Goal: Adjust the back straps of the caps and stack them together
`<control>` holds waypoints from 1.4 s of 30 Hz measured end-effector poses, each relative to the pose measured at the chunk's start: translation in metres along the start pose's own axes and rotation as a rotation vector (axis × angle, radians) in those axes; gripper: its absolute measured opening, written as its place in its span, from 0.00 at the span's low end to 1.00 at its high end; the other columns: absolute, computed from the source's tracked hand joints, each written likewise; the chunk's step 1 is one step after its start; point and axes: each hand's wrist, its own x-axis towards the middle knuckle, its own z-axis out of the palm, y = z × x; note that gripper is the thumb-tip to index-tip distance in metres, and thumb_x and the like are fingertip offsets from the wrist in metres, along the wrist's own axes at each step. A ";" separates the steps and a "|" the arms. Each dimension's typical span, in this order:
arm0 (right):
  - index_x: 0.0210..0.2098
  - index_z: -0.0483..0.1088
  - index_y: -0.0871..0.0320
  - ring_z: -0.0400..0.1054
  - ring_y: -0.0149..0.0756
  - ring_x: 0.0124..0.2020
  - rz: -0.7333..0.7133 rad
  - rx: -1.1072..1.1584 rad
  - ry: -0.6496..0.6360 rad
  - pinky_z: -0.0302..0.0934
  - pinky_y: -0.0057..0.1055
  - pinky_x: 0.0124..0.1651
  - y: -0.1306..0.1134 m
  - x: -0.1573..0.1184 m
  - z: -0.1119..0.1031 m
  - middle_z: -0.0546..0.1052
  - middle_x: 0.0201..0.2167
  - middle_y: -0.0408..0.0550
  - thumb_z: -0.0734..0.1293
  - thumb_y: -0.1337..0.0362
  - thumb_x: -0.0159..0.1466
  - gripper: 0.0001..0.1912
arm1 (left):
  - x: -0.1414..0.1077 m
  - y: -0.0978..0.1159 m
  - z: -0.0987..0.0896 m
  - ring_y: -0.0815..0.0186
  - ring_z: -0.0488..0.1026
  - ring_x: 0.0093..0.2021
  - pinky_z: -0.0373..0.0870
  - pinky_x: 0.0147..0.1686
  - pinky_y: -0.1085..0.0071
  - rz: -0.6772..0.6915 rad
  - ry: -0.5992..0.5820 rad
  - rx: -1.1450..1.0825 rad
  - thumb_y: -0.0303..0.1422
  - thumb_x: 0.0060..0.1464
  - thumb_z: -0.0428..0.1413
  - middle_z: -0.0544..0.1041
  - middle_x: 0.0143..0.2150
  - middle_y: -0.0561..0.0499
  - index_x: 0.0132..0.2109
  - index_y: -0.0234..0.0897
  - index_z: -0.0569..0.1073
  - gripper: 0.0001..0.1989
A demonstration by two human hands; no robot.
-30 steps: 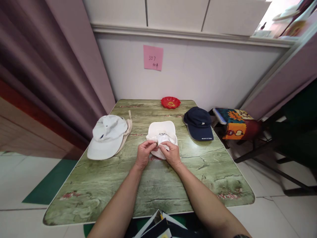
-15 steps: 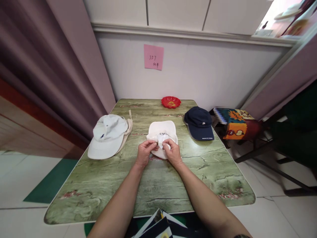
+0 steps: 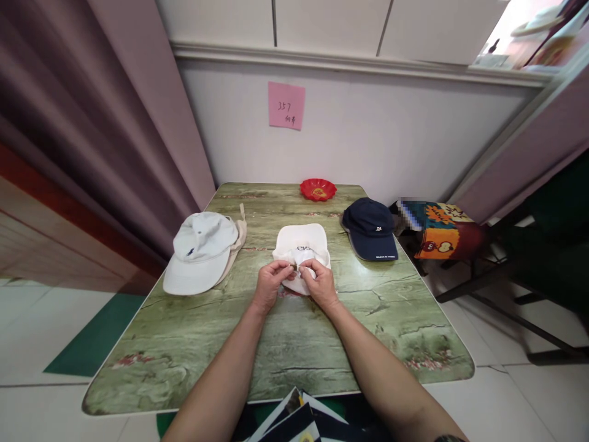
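Observation:
A cream baseball cap point(image 3: 301, 236) with dark lettering lies mid-table, its brim pointing away from me. My left hand point(image 3: 271, 283) pinches one side of the cap's back strap, close to a small dark metallic piece that looks like a buckle. From the other side, my right hand point(image 3: 321, 283) pinches the strap with thumb and fingertips. The fingertips of both hands almost meet over the opening at the back of the cap. How the strap passes through the small piece is too fine to make out.
A pale cap point(image 3: 197, 255) with a beige strap lies at the left of the green wood-patterned table point(image 3: 294, 362). On the right sits a navy cap point(image 3: 370, 230). Near the wall is a red dish point(image 3: 317, 189). A patterned covered stool point(image 3: 442, 233) stands beyond the right edge.
My right fingertips have moved slightly left, closing the gap to my left fingertips at the strap. The caps on the table have stayed in place.

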 end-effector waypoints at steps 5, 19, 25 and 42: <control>0.34 0.72 0.58 0.66 0.32 0.24 0.004 0.064 0.029 0.59 0.27 0.31 0.003 0.000 0.001 0.75 0.24 0.43 0.64 0.57 0.63 0.11 | 0.001 -0.001 -0.001 0.66 0.76 0.26 0.70 0.33 0.71 -0.010 0.023 -0.071 0.37 0.43 0.68 0.81 0.26 0.49 0.35 0.33 0.75 0.15; 0.33 0.73 0.57 0.68 0.32 0.27 -0.064 0.022 0.003 0.60 0.27 0.34 -0.001 0.000 0.000 0.76 0.26 0.43 0.63 0.58 0.64 0.11 | -0.001 0.001 -0.003 0.66 0.75 0.28 0.70 0.35 0.71 0.003 -0.064 0.028 0.37 0.45 0.67 0.80 0.26 0.51 0.36 0.34 0.77 0.13; 0.34 0.73 0.57 0.67 0.32 0.27 -0.086 -0.066 0.047 0.60 0.27 0.34 -0.001 -0.002 -0.003 0.76 0.26 0.43 0.63 0.58 0.64 0.11 | 0.001 -0.001 -0.004 0.66 0.75 0.27 0.70 0.34 0.71 0.001 -0.033 -0.028 0.37 0.45 0.66 0.80 0.27 0.50 0.36 0.34 0.77 0.13; 0.35 0.74 0.55 0.71 0.36 0.35 -0.222 -0.193 0.037 0.61 0.32 0.45 -0.003 0.000 -0.005 0.79 0.31 0.45 0.62 0.59 0.67 0.11 | 0.000 -0.002 -0.004 0.66 0.75 0.26 0.70 0.34 0.70 0.015 -0.052 0.005 0.37 0.45 0.67 0.80 0.26 0.50 0.37 0.33 0.77 0.14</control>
